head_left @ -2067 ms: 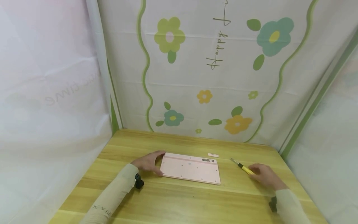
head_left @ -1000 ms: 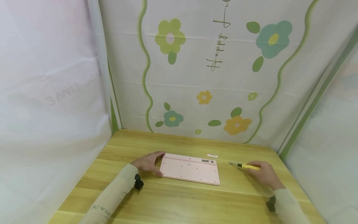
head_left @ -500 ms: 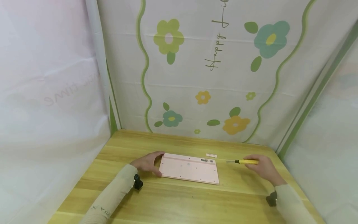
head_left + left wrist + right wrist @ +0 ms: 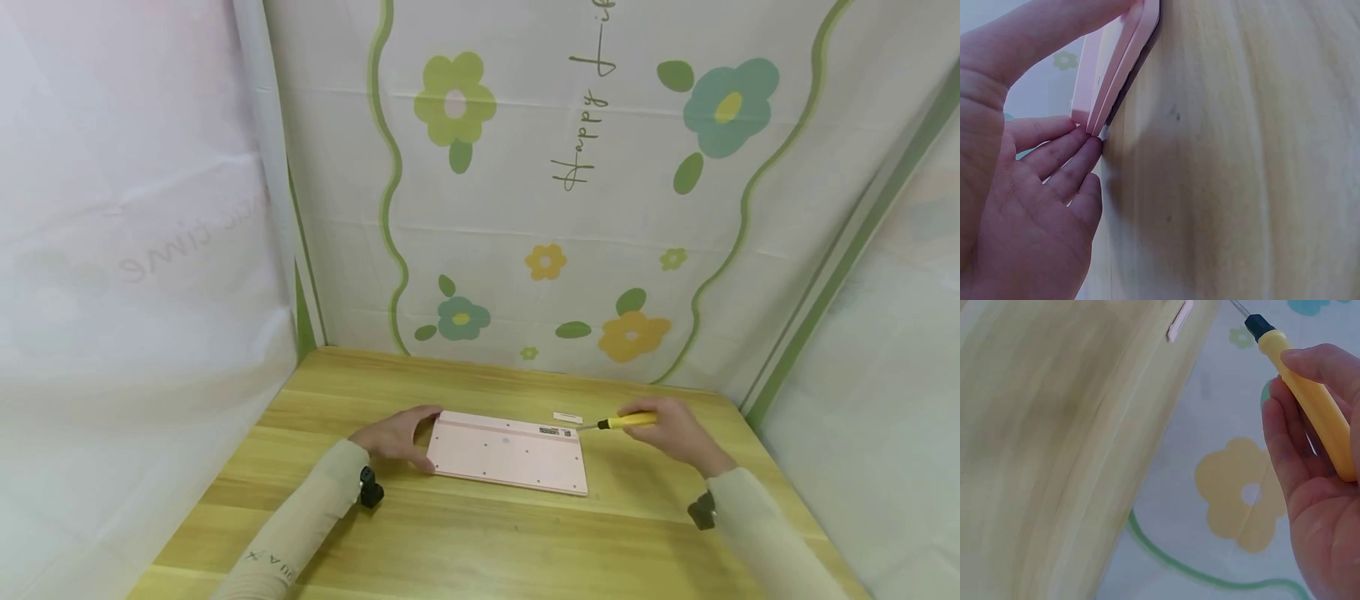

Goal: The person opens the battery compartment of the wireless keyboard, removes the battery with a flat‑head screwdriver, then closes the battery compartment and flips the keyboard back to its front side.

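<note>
A pale pink keyboard (image 4: 495,462) lies face down on the table, small screws dotted over its back and a label near its far right corner. My left hand (image 4: 393,435) holds its left end, thumb at the near corner and fingers at the far one. In the left wrist view those fingertips touch the end of the keyboard (image 4: 1116,62). With my right hand (image 4: 671,429) I grip a yellow-handled screwdriver (image 4: 613,422), its thin metal shaft pointing left. The tip is at the keyboard's far right corner; whether it touches cannot be told. In the right wrist view, thumb and fingers wrap the handle (image 4: 1313,403).
A small pink cover piece (image 4: 567,417) lies just beyond the keyboard's far right edge. The wood-grain table (image 4: 450,542) is enclosed by hanging cloth (image 4: 510,200) printed with flowers, at the back and both sides.
My right hand has picked the screwdriver up from the table, levelled it, and carried it left to the keyboard's far right corner. The left hand and keyboard have stayed in place.
</note>
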Action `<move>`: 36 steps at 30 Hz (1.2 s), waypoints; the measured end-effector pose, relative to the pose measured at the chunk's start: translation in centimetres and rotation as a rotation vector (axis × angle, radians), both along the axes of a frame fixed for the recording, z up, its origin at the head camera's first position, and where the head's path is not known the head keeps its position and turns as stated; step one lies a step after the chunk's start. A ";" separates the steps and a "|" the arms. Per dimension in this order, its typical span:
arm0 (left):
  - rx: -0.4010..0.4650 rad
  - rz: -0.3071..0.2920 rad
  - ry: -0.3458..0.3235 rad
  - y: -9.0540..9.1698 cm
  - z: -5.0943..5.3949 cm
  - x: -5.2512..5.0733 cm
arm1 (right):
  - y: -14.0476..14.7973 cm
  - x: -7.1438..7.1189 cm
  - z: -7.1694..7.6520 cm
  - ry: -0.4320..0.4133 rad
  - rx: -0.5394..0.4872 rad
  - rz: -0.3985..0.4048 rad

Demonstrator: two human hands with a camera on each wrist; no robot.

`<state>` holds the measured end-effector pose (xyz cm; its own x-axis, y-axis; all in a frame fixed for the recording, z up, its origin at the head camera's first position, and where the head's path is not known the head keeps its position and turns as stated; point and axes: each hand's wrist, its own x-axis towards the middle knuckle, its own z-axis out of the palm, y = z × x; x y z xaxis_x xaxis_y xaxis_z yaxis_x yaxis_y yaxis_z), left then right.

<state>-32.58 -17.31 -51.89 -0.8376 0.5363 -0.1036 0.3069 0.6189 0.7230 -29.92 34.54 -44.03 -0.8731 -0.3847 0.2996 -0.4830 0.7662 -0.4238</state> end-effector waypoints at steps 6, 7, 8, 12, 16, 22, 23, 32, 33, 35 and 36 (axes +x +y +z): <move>0.004 0.003 -0.001 0.0 -0.3 -0.2 | -2.0 -1.1 0.0 -0.051 0.018 0.045; 0.002 0.004 0.001 0.0 -0.4 -0.2 | -2.3 -1.2 0.0 -0.056 0.023 0.048; 0.003 0.004 0.003 0.0 -0.4 -0.3 | -2.5 -1.3 0.0 -0.057 0.027 0.052; -0.006 0.002 0.002 0.0 -0.4 -0.3 | -3.2 -1.8 0.1 -0.054 0.038 0.058; -0.002 0.007 -0.001 0.0 -0.2 -0.3 | -3.5 -2.2 0.3 -0.066 0.049 0.069; 0.002 0.012 -0.009 0.0 -0.2 -0.1 | -3.9 -2.6 0.6 -0.108 0.076 0.095; 0.000 0.012 -0.007 0.0 -0.2 -0.1 | -4.0 -2.6 0.7 -0.116 0.084 0.097; -0.006 0.019 -0.004 0.1 0.0 0.0 | -6.7 -3.4 3.1 -0.119 0.220 0.110; -0.011 0.018 -0.004 0.1 0.0 0.0 | -7.1 -3.5 3.4 -0.128 0.236 0.107; -0.014 0.018 -0.003 0.1 -0.1 -0.1 | -7.8 -3.5 4.0 -0.160 0.260 0.093; -0.013 0.019 -0.001 0.1 -0.1 -0.1 | -8.2 -3.5 4.2 -0.171 0.274 0.092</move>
<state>-32.67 -17.22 -52.01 -0.8475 0.5190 -0.1115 0.2943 0.6341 0.7151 -33.40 26.32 -39.81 -0.8595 -0.5105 0.0261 -0.4954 0.8192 -0.2891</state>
